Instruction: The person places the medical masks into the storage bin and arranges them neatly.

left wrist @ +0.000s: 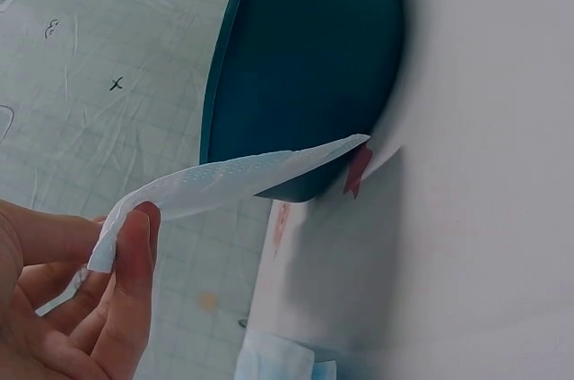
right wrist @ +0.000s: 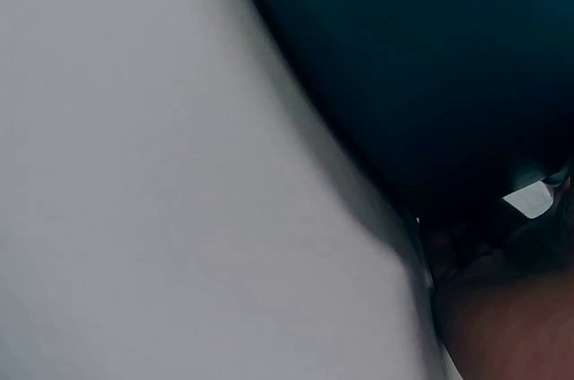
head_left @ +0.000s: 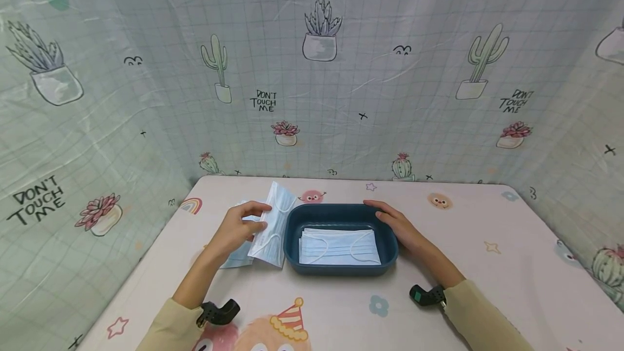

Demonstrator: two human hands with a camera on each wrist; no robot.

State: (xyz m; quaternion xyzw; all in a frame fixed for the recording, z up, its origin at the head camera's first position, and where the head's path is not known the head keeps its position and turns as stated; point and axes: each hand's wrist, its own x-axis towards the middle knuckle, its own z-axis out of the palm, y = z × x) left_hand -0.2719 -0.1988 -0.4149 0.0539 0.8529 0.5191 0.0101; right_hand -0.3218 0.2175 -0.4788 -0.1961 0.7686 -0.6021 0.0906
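In the head view my left hand point(head_left: 239, 229) pinches a light blue face mask point(head_left: 277, 221), held tilted just left of a dark blue-green plastic bin point(head_left: 341, 270). The left wrist view shows this mask point(left wrist: 224, 185) nearly edge-on between thumb and fingers. More masks point(head_left: 239, 258) lie on the table beneath the left hand, partly hidden. Inside the bin, masks with white ear loops point(head_left: 338, 247) lie flat in a stack. My right hand point(head_left: 397, 226) rests with extended fingers against the bin's far right rim. In the right wrist view, the bin's side point(right wrist: 413, 66) fills much of the frame and the hand is dark.
A pale table point(head_left: 463, 242) with printed cartoon figures bears the bin. Patterned cloth walls point(head_left: 361, 123) stand behind it and at both sides. Each wrist wears a black strap-on device, one on the left point(head_left: 219, 313) and one on the right point(head_left: 426, 295).
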